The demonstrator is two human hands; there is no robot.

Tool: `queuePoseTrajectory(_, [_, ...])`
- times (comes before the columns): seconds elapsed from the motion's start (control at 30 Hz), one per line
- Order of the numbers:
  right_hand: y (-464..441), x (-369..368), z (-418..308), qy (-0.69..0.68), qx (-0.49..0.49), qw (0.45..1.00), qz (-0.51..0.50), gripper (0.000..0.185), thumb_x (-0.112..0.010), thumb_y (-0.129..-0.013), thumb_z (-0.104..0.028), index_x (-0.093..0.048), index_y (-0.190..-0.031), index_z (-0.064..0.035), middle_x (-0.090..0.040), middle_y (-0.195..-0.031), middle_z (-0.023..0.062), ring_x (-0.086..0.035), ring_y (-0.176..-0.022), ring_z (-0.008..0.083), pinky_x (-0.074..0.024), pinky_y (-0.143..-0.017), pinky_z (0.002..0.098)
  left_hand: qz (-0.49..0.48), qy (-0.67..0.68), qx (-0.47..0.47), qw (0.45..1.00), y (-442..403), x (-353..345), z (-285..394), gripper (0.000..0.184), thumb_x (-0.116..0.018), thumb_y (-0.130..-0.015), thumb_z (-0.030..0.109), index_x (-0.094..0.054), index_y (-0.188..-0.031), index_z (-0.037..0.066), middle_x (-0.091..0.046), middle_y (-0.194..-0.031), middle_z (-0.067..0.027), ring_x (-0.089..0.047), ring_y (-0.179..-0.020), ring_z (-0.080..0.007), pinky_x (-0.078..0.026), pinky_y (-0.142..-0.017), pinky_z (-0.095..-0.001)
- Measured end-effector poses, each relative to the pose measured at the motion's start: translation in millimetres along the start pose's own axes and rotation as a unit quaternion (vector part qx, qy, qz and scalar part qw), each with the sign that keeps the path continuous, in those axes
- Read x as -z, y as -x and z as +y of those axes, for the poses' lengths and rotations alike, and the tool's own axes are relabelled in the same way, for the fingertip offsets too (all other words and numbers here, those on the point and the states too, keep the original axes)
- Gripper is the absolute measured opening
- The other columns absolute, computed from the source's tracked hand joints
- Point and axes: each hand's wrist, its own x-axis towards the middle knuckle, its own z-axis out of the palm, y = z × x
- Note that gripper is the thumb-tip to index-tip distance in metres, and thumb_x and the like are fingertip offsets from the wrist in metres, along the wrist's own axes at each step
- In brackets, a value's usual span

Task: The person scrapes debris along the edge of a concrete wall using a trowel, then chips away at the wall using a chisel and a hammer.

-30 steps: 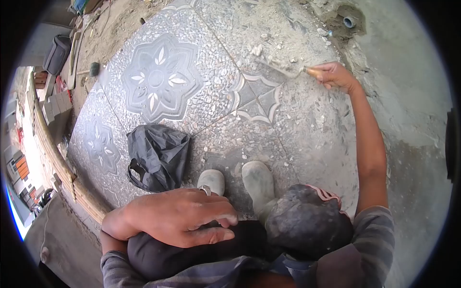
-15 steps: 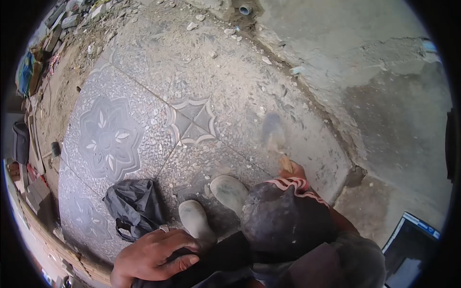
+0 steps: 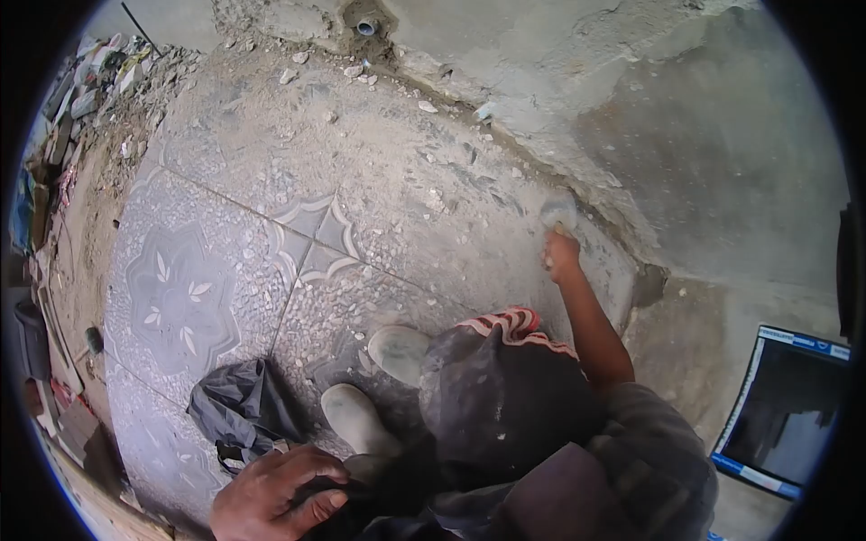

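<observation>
My right hand (image 3: pixel 561 254) is stretched forward over the dusty paving, closed around a small wooden-handled tool (image 3: pixel 559 216). The tool's pale head is smeared by motion, so its kind cannot be made out; it is close to the broken edge at the foot of the wall. My left hand (image 3: pixel 280 496) hangs near my knee, fingers loosely bent and thumb apart, with nothing visible in it. Just beyond it lies a crumpled black plastic bag (image 3: pixel 244 406). Loose grit and dust (image 3: pixel 415 198) cover the patterned tiles (image 3: pixel 185 293) around the tool.
My pale boots (image 3: pixel 397 353) stand on the tiles. A grey cement wall (image 3: pixel 704 144) runs along the right, with a pipe end (image 3: pixel 365 27) at the back. A dark framed panel (image 3: pixel 780 410) is at lower right. Rubble and litter (image 3: pixel 90 90) line the left.
My right hand has moved forward with the tool, away from my knee and toward the wall's foot. The view has shifted somewhat to the right. My left hand stays near my knee.
</observation>
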Motion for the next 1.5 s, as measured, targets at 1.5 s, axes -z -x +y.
queuePoseTrajectory(1.5, [69,-197,-48,-0.138,-0.005,0.963,-0.233,0.020,-0.063,-0.082,-0.002,-0.051,-0.097,-0.0040,-0.054,-0.085,0.0116,-0.057,-0.062,0.0228,-0.0488,-0.044,0.0344,-0.029,-0.001,0.042,0.999,-3,7,-2,0.023,-0.066,-0.099,0.016,-0.063,-0.112,-0.002,-0.068,-0.104,-0.0185,-0.069,-0.093,-0.0361,-0.055,-0.078,-0.0420])
